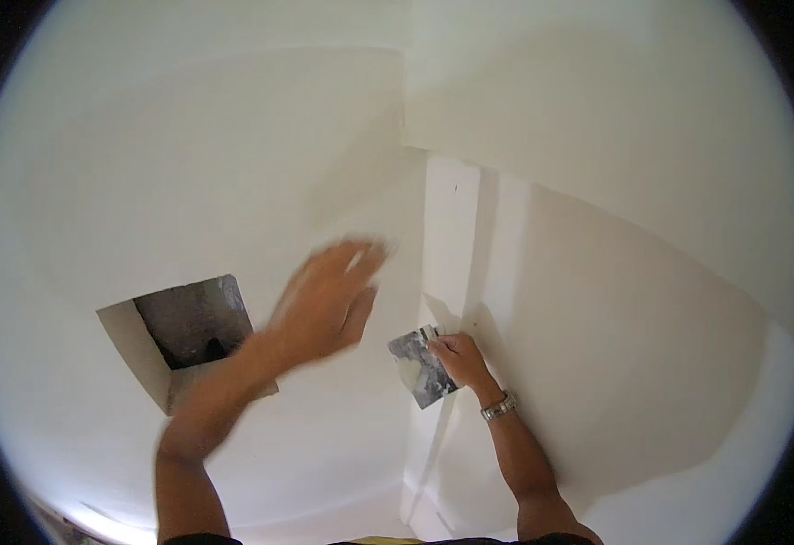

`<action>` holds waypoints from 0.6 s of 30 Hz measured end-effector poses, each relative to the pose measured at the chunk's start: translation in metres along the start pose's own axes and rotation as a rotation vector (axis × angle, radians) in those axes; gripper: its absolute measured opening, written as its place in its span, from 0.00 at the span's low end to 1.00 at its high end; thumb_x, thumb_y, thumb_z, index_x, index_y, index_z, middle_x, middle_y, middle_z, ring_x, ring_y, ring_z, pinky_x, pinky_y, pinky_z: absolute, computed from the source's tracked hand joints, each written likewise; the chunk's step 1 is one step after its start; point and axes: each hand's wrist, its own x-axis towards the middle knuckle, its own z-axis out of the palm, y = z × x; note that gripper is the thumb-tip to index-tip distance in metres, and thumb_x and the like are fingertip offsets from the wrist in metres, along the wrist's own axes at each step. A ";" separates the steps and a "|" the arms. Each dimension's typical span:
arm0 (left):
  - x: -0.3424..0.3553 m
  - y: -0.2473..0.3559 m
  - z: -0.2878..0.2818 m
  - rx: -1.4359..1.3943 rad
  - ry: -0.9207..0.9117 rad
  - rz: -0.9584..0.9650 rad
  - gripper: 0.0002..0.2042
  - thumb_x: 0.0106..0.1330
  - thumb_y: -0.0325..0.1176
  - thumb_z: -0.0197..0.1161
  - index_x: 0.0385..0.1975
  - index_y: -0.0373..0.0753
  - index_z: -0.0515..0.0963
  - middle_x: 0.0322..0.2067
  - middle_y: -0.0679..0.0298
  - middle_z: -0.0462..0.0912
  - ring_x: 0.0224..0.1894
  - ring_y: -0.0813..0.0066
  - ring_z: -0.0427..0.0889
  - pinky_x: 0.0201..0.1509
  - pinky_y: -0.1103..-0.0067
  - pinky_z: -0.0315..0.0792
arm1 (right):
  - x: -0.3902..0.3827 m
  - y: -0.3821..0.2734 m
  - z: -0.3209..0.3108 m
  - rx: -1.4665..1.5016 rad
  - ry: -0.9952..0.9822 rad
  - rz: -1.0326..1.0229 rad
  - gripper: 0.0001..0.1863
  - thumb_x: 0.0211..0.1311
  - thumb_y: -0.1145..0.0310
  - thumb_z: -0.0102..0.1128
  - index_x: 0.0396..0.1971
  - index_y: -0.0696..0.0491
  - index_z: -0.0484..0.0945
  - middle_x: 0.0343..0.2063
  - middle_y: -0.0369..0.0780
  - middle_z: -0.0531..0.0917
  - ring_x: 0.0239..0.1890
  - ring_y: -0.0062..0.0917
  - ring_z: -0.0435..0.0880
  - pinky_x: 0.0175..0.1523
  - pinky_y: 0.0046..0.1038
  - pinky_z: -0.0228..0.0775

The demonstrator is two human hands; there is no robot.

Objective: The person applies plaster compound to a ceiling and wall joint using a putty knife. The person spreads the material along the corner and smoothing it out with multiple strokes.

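Observation:
My right hand (460, 361) grips a flat, squarish grey putty scraper (425, 382) by its edge, thumb on top. White putty is smeared over the scraper's face, and a pale strip shows at its upper edge beside my thumb. It is held close to the inside corner of the walls. Raised to the left and higher up, my left hand (329, 295) is in front of the left wall, blurred by motion. Its thumb stands apart from the fingers and no tool shows in it. A white smear is visible on its fingers.
A square opening (199, 318) is cut into the left wall, partly behind my left forearm. A narrow white vertical strip (451, 218) runs along the corner beside the right wall (633, 336). A boxed-out ledge (597, 136) juts out above it. Dark objects show at the right rim.

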 end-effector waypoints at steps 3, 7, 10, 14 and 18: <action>-0.100 -0.003 0.027 -0.338 0.182 -0.203 0.18 0.63 0.25 0.55 0.54 0.32 0.71 0.48 0.48 0.77 0.51 0.51 0.77 0.54 0.67 0.70 | -0.001 -0.027 0.004 0.044 -0.020 0.128 0.19 0.63 0.62 0.55 0.17 0.58 0.74 0.12 0.34 0.70 0.19 0.18 0.67 0.27 0.29 0.61; -0.253 -0.013 0.101 -0.507 0.242 -0.715 0.20 0.59 0.23 0.57 0.53 0.30 0.71 0.43 0.48 0.79 0.46 0.54 0.79 0.51 0.68 0.73 | -0.006 0.007 0.028 0.167 0.031 0.150 0.16 0.64 0.63 0.55 0.30 0.62 0.80 0.28 0.39 0.81 0.30 0.23 0.80 0.39 0.27 0.74; -0.334 0.020 0.141 -0.529 0.026 -0.821 0.21 0.58 0.24 0.59 0.53 0.31 0.71 0.42 0.49 0.79 0.45 0.56 0.81 0.50 0.68 0.74 | -0.045 -0.011 0.030 0.794 0.090 0.655 0.13 0.64 0.67 0.51 0.36 0.63 0.78 0.29 0.41 0.81 0.30 0.26 0.81 0.37 0.30 0.77; -0.356 0.074 0.122 -0.774 0.001 -1.130 0.20 0.58 0.26 0.60 0.52 0.33 0.73 0.40 0.49 0.79 0.43 0.55 0.81 0.48 0.69 0.75 | -0.094 -0.035 0.046 0.839 0.004 0.708 0.13 0.65 0.69 0.49 0.40 0.63 0.77 0.31 0.43 0.82 0.33 0.27 0.83 0.41 0.29 0.78; -0.398 0.056 0.117 -0.541 0.033 -0.933 0.18 0.59 0.28 0.59 0.51 0.34 0.74 0.42 0.48 0.79 0.46 0.51 0.79 0.51 0.65 0.73 | -0.125 -0.059 0.092 0.847 0.045 0.944 0.13 0.65 0.67 0.51 0.39 0.61 0.78 0.31 0.39 0.81 0.32 0.24 0.80 0.39 0.27 0.76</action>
